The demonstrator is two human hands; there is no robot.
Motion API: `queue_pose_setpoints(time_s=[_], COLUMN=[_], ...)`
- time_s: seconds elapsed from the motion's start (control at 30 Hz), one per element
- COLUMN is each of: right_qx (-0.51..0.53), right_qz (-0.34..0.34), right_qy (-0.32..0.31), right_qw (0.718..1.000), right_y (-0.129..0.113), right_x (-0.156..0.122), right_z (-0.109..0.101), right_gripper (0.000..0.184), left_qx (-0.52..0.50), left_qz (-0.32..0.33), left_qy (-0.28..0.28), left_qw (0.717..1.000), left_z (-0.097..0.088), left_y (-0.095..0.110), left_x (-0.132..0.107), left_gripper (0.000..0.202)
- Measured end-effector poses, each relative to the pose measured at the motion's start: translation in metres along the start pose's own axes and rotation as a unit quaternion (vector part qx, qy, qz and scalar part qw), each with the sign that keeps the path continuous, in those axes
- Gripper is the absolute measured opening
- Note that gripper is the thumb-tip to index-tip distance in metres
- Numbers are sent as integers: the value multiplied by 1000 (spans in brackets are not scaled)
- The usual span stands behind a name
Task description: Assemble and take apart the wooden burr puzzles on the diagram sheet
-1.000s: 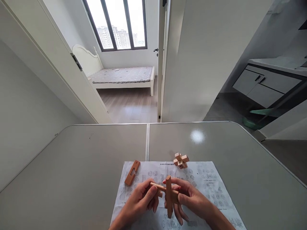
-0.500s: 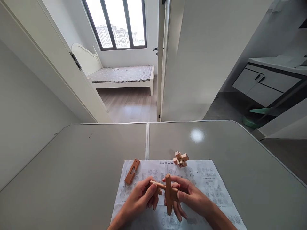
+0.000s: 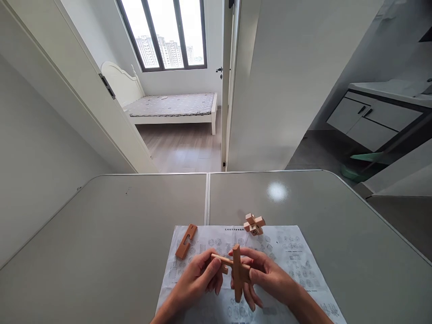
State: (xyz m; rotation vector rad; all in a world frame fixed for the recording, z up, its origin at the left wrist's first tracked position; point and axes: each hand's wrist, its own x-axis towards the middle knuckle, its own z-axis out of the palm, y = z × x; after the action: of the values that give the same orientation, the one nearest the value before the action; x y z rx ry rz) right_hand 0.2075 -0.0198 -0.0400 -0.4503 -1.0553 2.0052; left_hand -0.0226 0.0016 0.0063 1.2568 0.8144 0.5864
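Head view: left hand [image 3: 198,273] and right hand [image 3: 272,272] still pinch crossed wooden bars [image 3: 237,275].
Left beyond the grip: smooth, notched block [image 3: 182,250].

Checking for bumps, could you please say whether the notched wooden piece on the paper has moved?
No, the notched wooden piece lies where it did, left of the table seam.

Two hands, the left hand [image 3: 197,275] and the right hand [image 3: 274,279], hold one crossed wooden assembly [image 3: 237,275], its piece count partly hidden, above one printed sheet [image 3: 286,252] on one bench [image 3: 84,247]. One notched wooden block [image 3: 183,247] lies near the sheet's far left corner, one pale interlocked puzzle [image 3: 254,225] at its far edge. Past the bench's far edge: one bed [image 3: 172,105], one window [image 3: 167,38] showing three panes [image 3: 139,27].
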Motion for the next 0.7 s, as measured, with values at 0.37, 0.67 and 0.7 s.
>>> queue_pose_setpoints(time_s=[0.37, 0.67, 0.7], right_qx=[-1, -7, -7], right_qz=[1, 7, 6], right_qy=[3, 2, 3], right_qw=[1000, 1000, 1000], right_y=[-2, -4, -4], right_x=[1, 0, 0], right_z=[2, 3, 3], right_gripper=[68, 67, 65], left_qx=[1, -3, -4], left_qz=[-3, -6, -6], left_qy=[3, 1, 2], left_qw=[1000, 1000, 1000], left_z=[0, 0, 0], left_y=[1, 0, 1], left_x=[0, 0, 0], left_gripper=[51, 52, 53])
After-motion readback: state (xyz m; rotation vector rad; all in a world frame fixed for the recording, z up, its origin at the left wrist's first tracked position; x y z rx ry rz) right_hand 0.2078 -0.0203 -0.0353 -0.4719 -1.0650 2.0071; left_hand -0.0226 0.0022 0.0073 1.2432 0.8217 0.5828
